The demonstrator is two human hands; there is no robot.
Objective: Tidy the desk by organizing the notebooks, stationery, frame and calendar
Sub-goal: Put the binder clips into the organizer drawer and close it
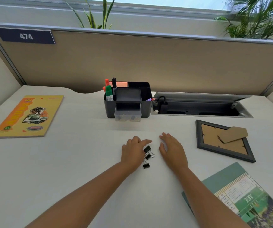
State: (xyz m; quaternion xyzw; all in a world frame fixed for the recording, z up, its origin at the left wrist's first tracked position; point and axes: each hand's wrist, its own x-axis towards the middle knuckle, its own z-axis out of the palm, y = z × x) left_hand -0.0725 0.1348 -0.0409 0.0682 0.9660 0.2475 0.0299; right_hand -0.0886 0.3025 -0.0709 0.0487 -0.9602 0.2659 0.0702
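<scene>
Three black binder clips [147, 156] lie on the white desk [76, 153] in a loose line. My left hand [133, 151] rests over them from the left, forefinger stretched above the top clip, fingers touching it. My right hand [172, 149] lies flat and open just to their right, holding nothing. Behind stands a black organizer [127, 101] with markers [109, 91] and its clear drawer [127, 115] pulled out, clips inside. A yellow notebook [28, 116] lies far left. A dark frame [223, 140] lies face down at right. A green calendar [241, 196] lies flat at the near right.
An open cable tray [201, 106] is sunk into the desk behind the frame. A beige partition [148, 63] with a "474" plate [25, 36] closes the back. Plants [254, 18] stand beyond it.
</scene>
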